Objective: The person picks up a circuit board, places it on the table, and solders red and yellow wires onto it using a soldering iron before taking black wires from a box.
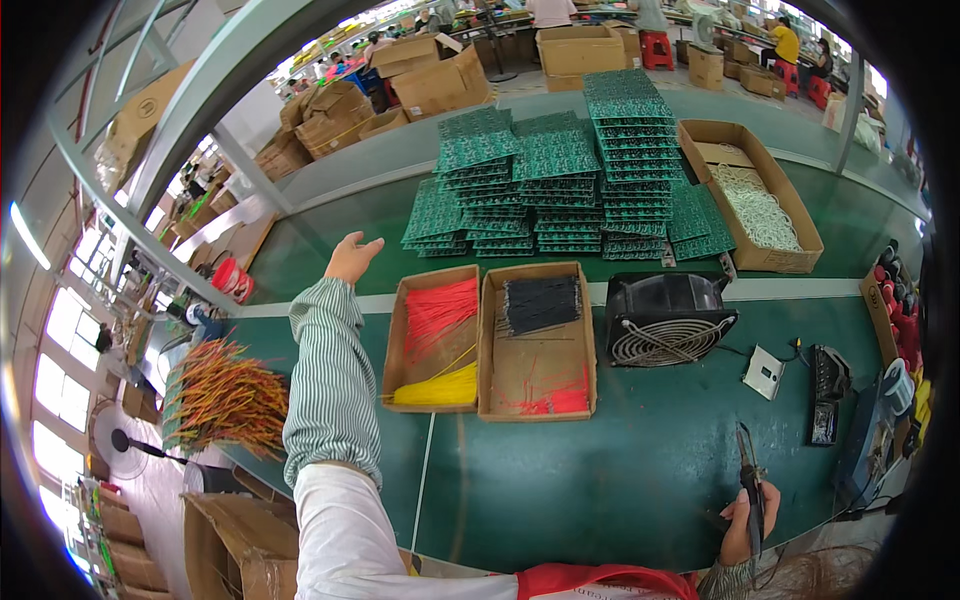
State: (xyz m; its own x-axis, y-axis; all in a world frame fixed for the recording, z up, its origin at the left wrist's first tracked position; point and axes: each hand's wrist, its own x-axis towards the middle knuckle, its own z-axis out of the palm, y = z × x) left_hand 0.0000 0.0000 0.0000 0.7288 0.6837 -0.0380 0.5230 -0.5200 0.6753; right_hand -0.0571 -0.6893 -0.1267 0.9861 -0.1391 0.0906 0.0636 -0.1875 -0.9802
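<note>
My left arm, in a striped sleeve cover, stretches forward, and my left hand (352, 258) hovers with fingers apart and nothing in it. Just to the right of that hand rise tall stacks of green circuit boards (535, 185). At the lower right, my right hand (752, 515) is closed around a soldering iron (747, 465) with a dark handle, its thin tip pointing up and away. Between the hands stand two shallow cardboard boxes: one (392, 352) with red and yellow wires, the other (520, 372) with black and red wires.
A black fan (668, 318) with a wire guard sits right of the boxes. Beyond it is a carton (795, 258) of white pieces. A bundle of red-yellow wires (228, 398) lies at left. A metal plate (764, 371), black holder (826, 395) and solder spool (898, 385) lie at right.
</note>
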